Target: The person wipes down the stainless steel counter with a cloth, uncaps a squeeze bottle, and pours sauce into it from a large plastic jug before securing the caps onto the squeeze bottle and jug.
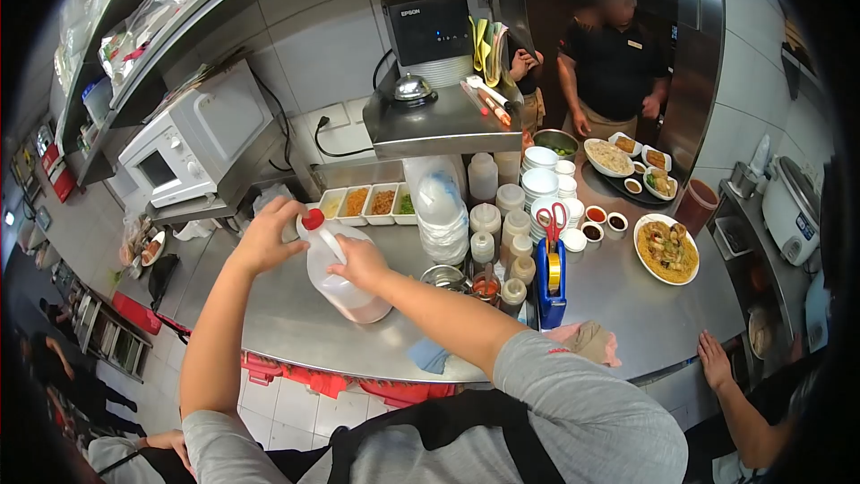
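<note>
Fingers of the right hand [360, 265] are wrapped around the handle [334, 246] of a translucent plastic jug [345, 294], which stands on the steel counter [287, 323] directly in front of the person. The left hand [269, 235] curves beside the jug's red cap [313, 219], thumb and forefinger parted on the near and far sides of it; whether these fingertips press on the cap cannot be told from this angle.

Behind the jug, a row of white food containers [382, 202] with orange, brown and green contents lies along the wall. Just to their right rises a plastic-wrapped white stack [441, 215], followed by a cluster of squeeze bottles [485, 219]. A blue tape dispenser [551, 300], with red-handled scissors [553, 218] above it, stands near stacked white cups [540, 181]. Farther right is a plate of noodles [666, 251]; beyond it, several dishes occupy a dark tray [620, 185].

A microwave [193, 139] sits at the upper left, and a call bell [415, 90] rests on a raised steel shelf [439, 133] below a black printer [430, 27]. A co-worker in a black shirt [616, 72] stands past the tray; another person's hand [714, 360] touches the counter's right edge.
</note>
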Demonstrator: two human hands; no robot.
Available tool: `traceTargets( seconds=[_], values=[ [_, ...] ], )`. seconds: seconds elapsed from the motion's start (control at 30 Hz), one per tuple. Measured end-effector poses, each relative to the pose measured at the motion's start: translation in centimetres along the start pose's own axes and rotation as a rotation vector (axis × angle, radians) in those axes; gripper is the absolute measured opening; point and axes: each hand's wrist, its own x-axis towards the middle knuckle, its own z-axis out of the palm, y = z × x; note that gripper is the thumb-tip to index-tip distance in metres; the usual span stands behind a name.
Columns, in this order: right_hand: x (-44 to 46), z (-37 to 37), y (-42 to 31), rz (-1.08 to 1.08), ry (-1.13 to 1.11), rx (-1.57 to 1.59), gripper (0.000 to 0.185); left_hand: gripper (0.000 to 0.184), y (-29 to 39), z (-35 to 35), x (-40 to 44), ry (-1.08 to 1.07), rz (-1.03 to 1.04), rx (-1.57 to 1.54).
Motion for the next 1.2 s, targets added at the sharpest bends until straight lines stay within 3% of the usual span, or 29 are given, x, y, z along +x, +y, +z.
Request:
traceTargets(
  seconds=[0.07,0.1,0.2,0.23,0.33,0.4,0.43,0.5,0.57,0.63,0.73,0.83,0.93,0.97,1.0,1.03,1.1,1.13,1.2],
  values=[
    [0.1,-0.1,0.1,0.011,-0.007,-0.008,0.066,0.040,-0.9,0.7,1.0,-0.058,0.236,-0.084],
    [-0.2,-0.3,0.2,0.022,-0.010,-0.012,0.068,0.052,-1.5,1.0,1.5,-0.186,0.154,-0.148],
    [-2.7,-1.9,-0.7,-0.158,0.218,-0.015,0.071,0.045,-2.5,1.9,2.6,-0.151,0.144,-0.223],
    [-3.6,-2.9,-1.1,-0.091,0.166,0.098,0.062,0.043,-2.8,2.3,2.8,-0.125,0.161,-0.219],
    [-6.7,-7.0,-1.1,-0.189,0.154,0.121,0.051,0.041,-2.6,2.4,3.5,-0.142,0.144,-0.076],
    [-8.7,-10.8,-0.8,-0.264,0.250,0.029,0.032,0.043,-3.6,2.9,4.2,-0.145,0.160,0.048],
    [-9.7,-13.3,-1.1,-0.244,0.308,-0.012,0.025,0.049,-3.5,2.9,4.5,-0.188,0.084,0.043],
    [-10.4,-17.4,1.8,-0.223,0.448,-0.163,0.015,0.044,-2.8,2.6,4.6,-0.189,0.046,0.029],
    [-11.1,-21.2,4.4,-0.013,0.528,-0.161,0.015,0.038,-2.4,2.7,5.0,-0.201,-0.029,0.055],
    [-11.6,-24.4,9.0,0.179,0.533,-0.282,0.019,0.039,-0.3,1.9,4.7,-0.194,-0.141,0.226],
    [-12.3,-26.8,15.2,0.481,0.284,-0.272,0.040,0.032,-1.4,3.3,5.4,-0.138,-0.291,0.350],
    [-12.2,-26.9,19.8,0.687,0.147,-0.113,0.058,0.026,-1.1,3.2,3.6,0.051,0.015,-0.108],
    [-11.6,-26.0,19.0,0.826,0.069,0.088,0.067,0.042,-3.1,2.7,4.7,-0.201,0.077,-0.101],
    [-11.3,-25.7,19.4,0.886,0.071,0.233,0.070,0.050,-3.4,3.0,4.9,-0.175,0.063,-0.070],
    [-10.7,-25.6,20.2,0.940,0.063,0.377,0.076,0.039,-3.3,2.9,5.0,-0.181,0.097,-0.054],
    [-10.3,-25.8,21.6,0.981,-0.004,0.416,0.089,0.037,-3.2,2.9,5.3,-0.195,0.050,-0.022],
    [-10.5,-25.9,23.2,0.973,-0.044,0.544,0.096,0.031,-3.4,3.5,5.4,-0.141,-0.019,0.007],
    [-10.7,-26.1,23.3,0.951,-0.078,0.573,0.090,0.028,-2.6,3.3,5.3,-0.122,-0.085,0.079],
    [-11.0,-26.7,23.6,0.889,-0.135,0.703,0.081,0.040,-2.0,3.6,5.2,-0.068,-0.228,0.184]
  ],
)
